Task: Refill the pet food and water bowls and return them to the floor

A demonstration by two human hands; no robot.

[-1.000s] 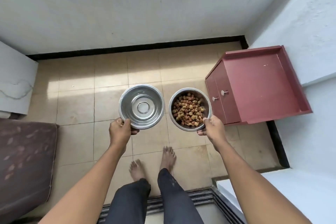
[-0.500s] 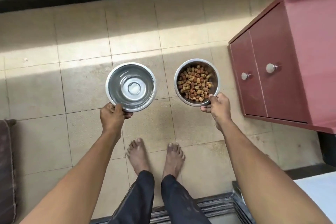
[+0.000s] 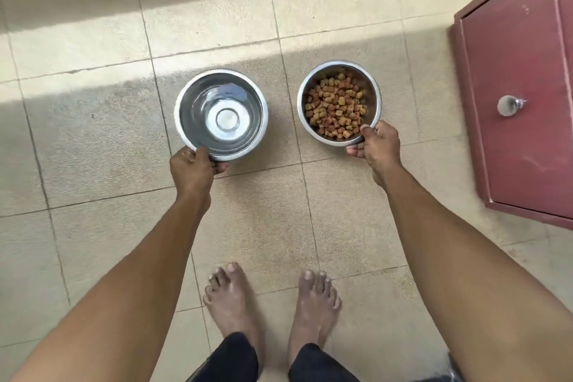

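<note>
Two steel bowls are low over the beige tiled floor [image 3: 93,133], side by side. The water bowl [image 3: 220,115] holds clear water, and my left hand [image 3: 193,169] grips its near rim. The food bowl [image 3: 338,102] is full of brown kibble, with my right hand [image 3: 376,144] pinching its near right rim. Whether the bowls touch the floor or hover just above it I cannot tell. My bare feet [image 3: 269,313] stand behind the bowls.
A dark red cabinet [image 3: 521,121] with a round metal knob [image 3: 507,105] stands on the floor at the right, close to the food bowl. A band of sunlight crosses the tiles beyond the bowls.
Both bowls have come down toward the floor as I bent forward. The view has closed in, so the wall and the cushion at the left have left the frame.
</note>
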